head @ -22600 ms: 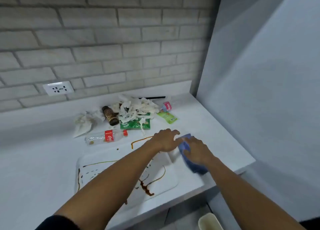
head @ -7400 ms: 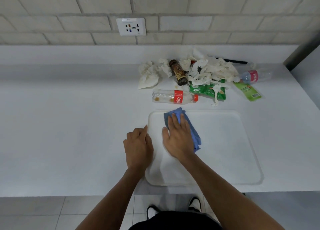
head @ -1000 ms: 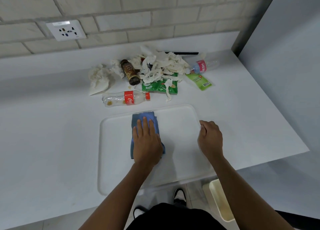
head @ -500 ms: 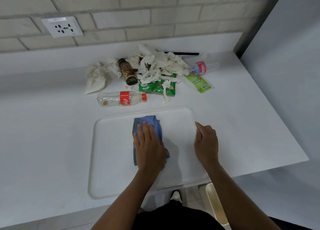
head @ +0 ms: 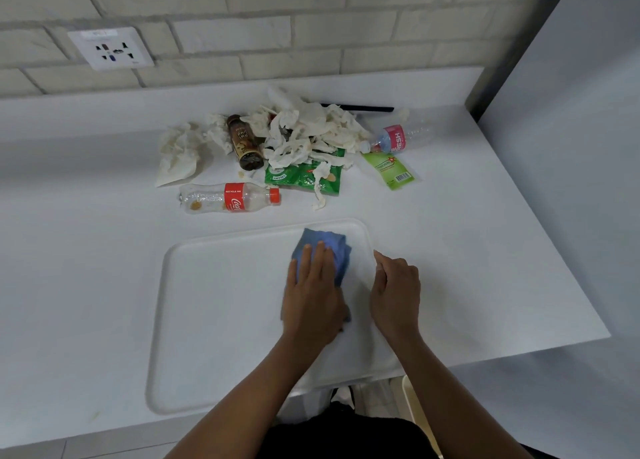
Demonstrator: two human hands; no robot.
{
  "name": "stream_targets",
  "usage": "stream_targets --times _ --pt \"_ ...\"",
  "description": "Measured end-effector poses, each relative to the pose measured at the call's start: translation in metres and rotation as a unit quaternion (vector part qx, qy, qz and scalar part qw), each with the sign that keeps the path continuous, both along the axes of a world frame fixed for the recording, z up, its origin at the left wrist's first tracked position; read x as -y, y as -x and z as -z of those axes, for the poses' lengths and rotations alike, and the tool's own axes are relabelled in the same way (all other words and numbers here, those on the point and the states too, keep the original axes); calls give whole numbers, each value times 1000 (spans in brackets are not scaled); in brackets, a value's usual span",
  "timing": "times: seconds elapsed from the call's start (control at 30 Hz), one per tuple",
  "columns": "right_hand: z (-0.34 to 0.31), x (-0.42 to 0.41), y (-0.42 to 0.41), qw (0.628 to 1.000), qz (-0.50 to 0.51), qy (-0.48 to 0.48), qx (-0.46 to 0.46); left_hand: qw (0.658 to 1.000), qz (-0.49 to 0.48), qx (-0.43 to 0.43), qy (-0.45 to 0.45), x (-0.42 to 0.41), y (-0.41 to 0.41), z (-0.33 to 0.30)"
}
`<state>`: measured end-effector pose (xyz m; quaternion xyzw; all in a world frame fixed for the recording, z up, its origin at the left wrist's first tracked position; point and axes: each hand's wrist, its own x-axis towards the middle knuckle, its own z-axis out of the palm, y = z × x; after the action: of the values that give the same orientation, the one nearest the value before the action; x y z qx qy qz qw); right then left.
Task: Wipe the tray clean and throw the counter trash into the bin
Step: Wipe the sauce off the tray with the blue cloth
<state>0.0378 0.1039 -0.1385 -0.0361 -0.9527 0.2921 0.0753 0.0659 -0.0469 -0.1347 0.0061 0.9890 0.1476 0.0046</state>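
left hand (head: pixel 313 296) flat, pressing cloth (head: pixel 327 251) at tray (head: pixel 221 306) far-right corner | right hand (head: pixel 396 294) curled on right rim | tray likely light, stiff, slippery | trash (head: pixel 301 140) behind, untouched

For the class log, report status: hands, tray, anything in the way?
Left hand flat on blue cloth, wiping. Right hand grips tray at its right rim. Tray looks clean. Trash pile behind tray, not yet binned.

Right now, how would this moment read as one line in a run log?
step: wiping tray | left hand: pressing blue cloth flat | right hand: gripping tray edge | trash pile: on counter, untouched
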Motion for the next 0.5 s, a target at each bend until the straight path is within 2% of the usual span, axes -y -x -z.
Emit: stream_targets --times 0.13,0.23,0.5 --pt "4 1 0 1000 -7 -14 -7 998 -64 -9 13 3 3 -2" --pt "2 0 0 1000 -8 -3 -4 999 -43 30 -4 -10 23 -6" --pt "10 -12 6 997 -78 -16 -20 998 61 4 -11 -31 57 -9"
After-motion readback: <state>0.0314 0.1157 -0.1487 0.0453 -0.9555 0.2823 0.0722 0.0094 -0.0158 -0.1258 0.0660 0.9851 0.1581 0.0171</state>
